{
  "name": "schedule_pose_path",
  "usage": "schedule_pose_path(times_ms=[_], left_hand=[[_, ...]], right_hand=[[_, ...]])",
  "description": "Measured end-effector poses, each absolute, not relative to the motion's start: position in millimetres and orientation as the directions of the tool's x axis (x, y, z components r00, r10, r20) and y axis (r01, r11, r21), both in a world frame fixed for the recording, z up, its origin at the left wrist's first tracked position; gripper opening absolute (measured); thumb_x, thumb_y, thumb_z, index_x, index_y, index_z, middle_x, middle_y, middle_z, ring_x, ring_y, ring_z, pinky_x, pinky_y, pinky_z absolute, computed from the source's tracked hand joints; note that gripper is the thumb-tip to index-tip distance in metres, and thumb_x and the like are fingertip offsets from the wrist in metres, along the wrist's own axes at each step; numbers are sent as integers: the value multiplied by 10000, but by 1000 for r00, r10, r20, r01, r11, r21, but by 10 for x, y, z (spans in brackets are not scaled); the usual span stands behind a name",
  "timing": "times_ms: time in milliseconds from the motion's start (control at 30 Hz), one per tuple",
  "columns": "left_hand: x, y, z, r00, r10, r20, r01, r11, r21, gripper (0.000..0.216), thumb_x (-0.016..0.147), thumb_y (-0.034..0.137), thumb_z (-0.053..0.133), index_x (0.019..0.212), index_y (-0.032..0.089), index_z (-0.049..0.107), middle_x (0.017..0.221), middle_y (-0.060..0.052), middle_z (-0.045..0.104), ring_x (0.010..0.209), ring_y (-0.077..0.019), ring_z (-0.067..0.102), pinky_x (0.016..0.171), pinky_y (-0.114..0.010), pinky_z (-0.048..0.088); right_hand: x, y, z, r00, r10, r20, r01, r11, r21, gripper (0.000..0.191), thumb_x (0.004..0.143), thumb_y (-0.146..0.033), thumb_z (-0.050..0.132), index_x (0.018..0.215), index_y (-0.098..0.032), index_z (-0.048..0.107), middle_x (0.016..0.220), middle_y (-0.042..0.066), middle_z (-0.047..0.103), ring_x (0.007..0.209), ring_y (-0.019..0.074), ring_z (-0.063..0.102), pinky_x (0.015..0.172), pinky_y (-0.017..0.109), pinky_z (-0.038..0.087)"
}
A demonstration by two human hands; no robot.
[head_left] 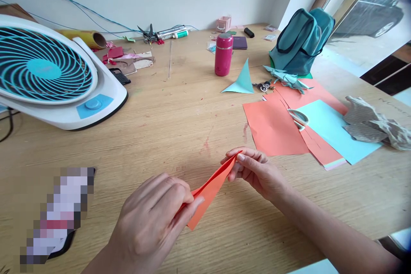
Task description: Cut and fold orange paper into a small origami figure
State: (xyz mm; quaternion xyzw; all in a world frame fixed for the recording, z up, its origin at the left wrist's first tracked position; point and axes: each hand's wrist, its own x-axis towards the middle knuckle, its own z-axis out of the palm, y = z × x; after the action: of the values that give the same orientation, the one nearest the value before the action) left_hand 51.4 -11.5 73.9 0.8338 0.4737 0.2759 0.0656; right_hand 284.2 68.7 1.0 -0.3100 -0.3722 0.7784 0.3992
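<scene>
A folded piece of orange paper (212, 190) is held up over the table, slanting from lower left to upper right. My left hand (154, 214) grips its lower end between thumb and curled fingers. At the upper, pointed end, my right hand (253, 169) pinches the paper between thumb and fingertips. The layers stand slightly apart along the upper edge. Part of the lower end is hidden behind my left fingers. To the right of my right hand lies a flat orange sheet (272, 128).
A white fan (105, 107) stands left, with a phone (61, 218) near the front. A pink bottle (224, 55), a folded blue paper piece (242, 80), keys (263, 87) and a teal bag (295, 43) are farther back. Scissors (298, 117), blue paper (334, 132) and crumpled paper (369, 122) lie right.
</scene>
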Motion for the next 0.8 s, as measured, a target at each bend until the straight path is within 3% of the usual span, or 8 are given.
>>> schedule_pose_path(times_ms=[100, 300, 800], left_hand=[[510, -120, 738, 400, 829, 390, 756, -539, 372, 179, 948, 98, 523, 828, 229, 502, 740, 8, 606, 654, -158, 568, 602, -323, 423], [517, -129, 748, 390, 822, 414, 756, -543, 365, 161, 952, 125, 535, 832, 228, 505, 736, 12, 602, 653, -157, 560, 605, -325, 427], [496, -102, 743, 337, 865, 373, 778, -479, 408, 159, 959, 189, 559, 807, 228, 529, 741, 17, 624, 652, -139, 592, 594, -276, 454]], right_hand=[[2840, 690, 11, -485, 854, -191, -383, -403, -831, 237, 844, -437, 746, 930, -219, 780, 670, 25, 736, 615, 151, 715, 655, 268, 568], [2845, 691, 2, -476, 859, -192, -388, -400, -830, 263, 837, -455, 749, 930, -211, 780, 792, 49, 774, 598, 142, 710, 640, 269, 569], [2864, 693, -32, -456, 873, -174, -374, -365, -853, 274, 863, -469, 720, 930, -212, 789, 720, 38, 752, 615, 149, 704, 646, 273, 566]])
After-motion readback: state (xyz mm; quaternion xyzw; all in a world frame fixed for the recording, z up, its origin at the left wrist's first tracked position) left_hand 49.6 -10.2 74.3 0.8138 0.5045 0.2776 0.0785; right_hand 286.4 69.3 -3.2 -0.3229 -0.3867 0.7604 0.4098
